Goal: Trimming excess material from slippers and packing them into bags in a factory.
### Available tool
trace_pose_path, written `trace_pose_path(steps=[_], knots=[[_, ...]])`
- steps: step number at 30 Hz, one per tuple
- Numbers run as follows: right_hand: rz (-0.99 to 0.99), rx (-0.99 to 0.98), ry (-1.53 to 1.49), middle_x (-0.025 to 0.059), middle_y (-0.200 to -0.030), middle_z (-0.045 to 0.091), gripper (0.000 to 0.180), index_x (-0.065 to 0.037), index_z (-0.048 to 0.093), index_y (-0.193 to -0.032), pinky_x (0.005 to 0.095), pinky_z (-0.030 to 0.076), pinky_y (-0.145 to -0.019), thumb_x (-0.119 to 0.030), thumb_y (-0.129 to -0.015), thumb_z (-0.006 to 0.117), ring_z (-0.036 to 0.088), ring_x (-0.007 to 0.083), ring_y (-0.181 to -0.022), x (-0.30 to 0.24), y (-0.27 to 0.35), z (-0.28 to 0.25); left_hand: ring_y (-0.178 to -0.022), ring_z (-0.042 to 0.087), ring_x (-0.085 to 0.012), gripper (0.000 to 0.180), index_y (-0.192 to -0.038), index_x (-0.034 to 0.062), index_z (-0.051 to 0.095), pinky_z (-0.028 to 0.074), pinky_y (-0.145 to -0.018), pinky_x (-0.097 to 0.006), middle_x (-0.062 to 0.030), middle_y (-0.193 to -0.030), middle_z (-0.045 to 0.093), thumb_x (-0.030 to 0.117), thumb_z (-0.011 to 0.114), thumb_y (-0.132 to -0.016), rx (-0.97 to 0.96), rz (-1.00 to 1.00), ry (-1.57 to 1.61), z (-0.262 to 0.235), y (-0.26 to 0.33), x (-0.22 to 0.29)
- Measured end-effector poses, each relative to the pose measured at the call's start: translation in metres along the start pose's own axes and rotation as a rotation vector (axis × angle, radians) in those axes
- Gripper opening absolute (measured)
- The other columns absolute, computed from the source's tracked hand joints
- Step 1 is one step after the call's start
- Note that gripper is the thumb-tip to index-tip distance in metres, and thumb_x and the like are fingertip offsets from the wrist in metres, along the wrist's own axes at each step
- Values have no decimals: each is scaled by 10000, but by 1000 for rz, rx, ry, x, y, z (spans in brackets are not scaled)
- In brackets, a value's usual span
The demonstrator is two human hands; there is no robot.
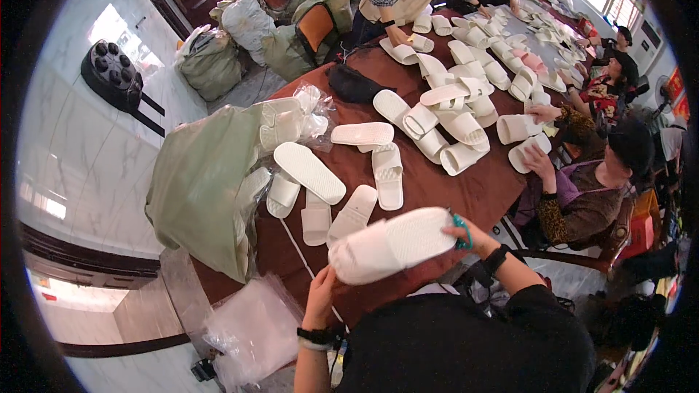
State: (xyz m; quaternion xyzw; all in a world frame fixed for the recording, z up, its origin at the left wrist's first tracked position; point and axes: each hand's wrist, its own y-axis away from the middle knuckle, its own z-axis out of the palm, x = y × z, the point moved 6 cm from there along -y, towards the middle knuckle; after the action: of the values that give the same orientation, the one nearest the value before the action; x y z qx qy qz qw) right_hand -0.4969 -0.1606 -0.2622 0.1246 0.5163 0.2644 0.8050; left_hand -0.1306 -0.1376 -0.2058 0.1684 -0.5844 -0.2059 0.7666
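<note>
A white slide slipper (393, 245) is held level across my front, its toe strap toward the left. My left hand (322, 292) has its fingers closed at the toe end. At the heel end my right hand (477, 240) grips the sole. A teal loop-shaped tool (461, 231) sits at the right fingers; its full shape is hidden. Just beyond lie several loose slippers, among them a sole-up white slipper (309, 173) and a strapped slipper (388, 177). A pinkish slipper (362, 134) rests behind them.
A green woven sack (204, 182) with bagged slippers stands at the left of the brown-covered table (429, 204). Clear plastic bags (255, 331) lie at the near left. A slipper pile (466, 113) fills the far side. At right a co-worker (590, 189) handles slippers; other people work farther back.
</note>
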Motion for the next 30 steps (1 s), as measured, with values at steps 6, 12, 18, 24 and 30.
trace_pose_path(steps=[6,12,18,24,30], knots=[[-434,337,-521,50,-1037,617,333,-79,528,-1146,292,528,-704,-152,-841,639,610,183,-881,-84,-18,-101,-954,603,-270,412,-1259,-14,393,514,-797,-367,-192,-1134,565,234,486,-944,-71,-61,26,55,-91,-11],[-602,341,-752,147,-996,622,266,-18,534,-1113,274,534,-762,-85,-863,594,624,226,-863,-165,-77,-154,-1028,564,-300,399,-1186,-30,419,465,-881,-407,-199,-1148,556,248,521,-919,-128,-157,204,86,-207,-31],[-61,150,-20,38,-628,563,593,-144,459,-1311,239,460,-463,-563,-893,445,536,110,-498,-142,-89,-137,-1294,333,-317,604,-1336,-51,307,251,-1069,-430,-184,-1386,377,326,523,-916,66,-305,318,134,-301,-59],[53,-35,815,142,-885,669,674,-108,497,-1296,334,513,-663,-567,-809,581,659,244,-738,-112,-93,-81,-1227,407,-324,475,-1271,-9,372,297,-1044,-431,-174,-1306,446,281,519,-925,170,-359,563,153,-366,-98],[-111,43,1023,195,-983,648,678,-49,557,-1218,346,481,-780,-556,-773,622,635,311,-900,-128,-94,-97,-1060,522,-266,298,-1196,32,428,382,-976,-437,-99,-1195,514,138,502,-927,101,-175,505,182,-332,-40]])
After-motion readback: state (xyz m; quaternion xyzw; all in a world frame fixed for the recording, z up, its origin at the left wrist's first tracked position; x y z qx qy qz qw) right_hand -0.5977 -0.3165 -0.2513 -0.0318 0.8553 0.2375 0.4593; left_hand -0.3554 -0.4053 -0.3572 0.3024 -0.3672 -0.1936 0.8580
